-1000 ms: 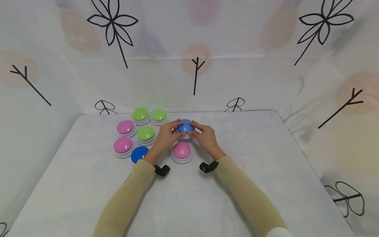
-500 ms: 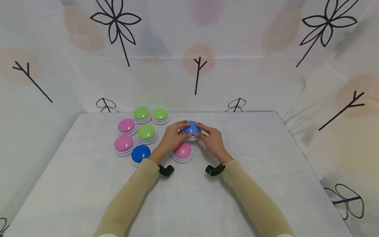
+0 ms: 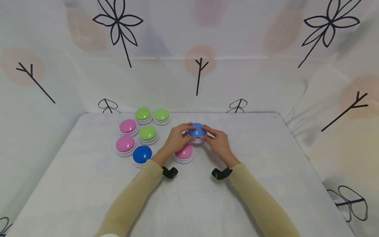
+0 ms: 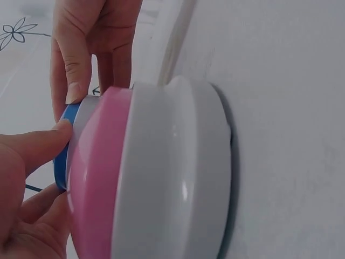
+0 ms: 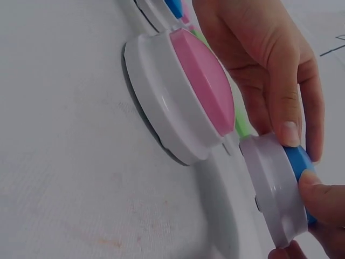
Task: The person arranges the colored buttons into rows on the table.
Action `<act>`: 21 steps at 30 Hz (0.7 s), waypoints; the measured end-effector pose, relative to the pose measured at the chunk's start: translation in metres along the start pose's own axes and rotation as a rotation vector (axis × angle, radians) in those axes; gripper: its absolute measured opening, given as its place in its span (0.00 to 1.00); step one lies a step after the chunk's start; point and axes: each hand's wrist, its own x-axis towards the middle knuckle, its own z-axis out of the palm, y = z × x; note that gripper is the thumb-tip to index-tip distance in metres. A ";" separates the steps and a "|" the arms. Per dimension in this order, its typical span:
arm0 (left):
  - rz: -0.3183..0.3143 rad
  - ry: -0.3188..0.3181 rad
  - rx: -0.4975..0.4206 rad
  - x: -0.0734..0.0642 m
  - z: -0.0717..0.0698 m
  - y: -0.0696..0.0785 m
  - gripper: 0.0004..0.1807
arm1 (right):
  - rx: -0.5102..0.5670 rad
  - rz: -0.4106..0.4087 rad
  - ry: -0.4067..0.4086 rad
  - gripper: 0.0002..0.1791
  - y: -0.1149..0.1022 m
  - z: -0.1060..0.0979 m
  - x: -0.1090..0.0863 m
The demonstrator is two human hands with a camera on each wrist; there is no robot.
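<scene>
Both hands hold a round push button with a blue dome and a white base. My left hand pinches it from the left, thumb and fingers at the dome's edge. From the other side my right hand grips it the same way. In the right wrist view the white base shows tilted, apart from the table surface. Just in front of it stands a pink push button, partly covered by my left hand. That pink button looms large in the left wrist view.
To the left stand several more push buttons: a blue one near my left wrist, pink ones and green ones. The white table ends at a patterned cloth backdrop behind.
Both hands have carried the blue button to the right and slightly nearer, away from the green buttons. The other buttons stay in their places; the head view has shifted a little.
</scene>
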 end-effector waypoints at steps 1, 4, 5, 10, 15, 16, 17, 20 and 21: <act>-0.006 -0.009 0.003 0.000 0.001 0.001 0.22 | 0.003 0.003 -0.002 0.24 0.001 -0.001 -0.002; -0.013 -0.032 0.010 -0.001 0.005 0.005 0.22 | -0.008 0.010 -0.005 0.24 0.003 -0.006 -0.008; -0.013 -0.039 0.010 -0.002 0.006 0.006 0.22 | -0.012 0.013 -0.004 0.24 0.004 -0.007 -0.010; -0.003 -0.061 -0.007 -0.003 0.010 0.009 0.22 | -0.020 0.011 0.002 0.24 0.008 -0.013 -0.019; -0.006 -0.086 -0.003 -0.005 0.013 0.012 0.23 | -0.027 0.017 -0.010 0.25 0.010 -0.019 -0.026; -0.008 -0.095 -0.001 -0.005 0.014 0.012 0.23 | -0.036 0.022 -0.012 0.25 0.010 -0.020 -0.027; -0.010 -0.105 0.000 -0.006 0.015 0.012 0.24 | -0.049 0.027 -0.015 0.25 0.010 -0.020 -0.029; -0.016 -0.132 0.000 -0.007 0.017 0.012 0.24 | -0.082 0.044 -0.023 0.26 0.011 -0.023 -0.034; -0.017 -0.140 -0.001 -0.007 0.018 0.012 0.24 | -0.085 0.050 -0.027 0.26 0.011 -0.024 -0.036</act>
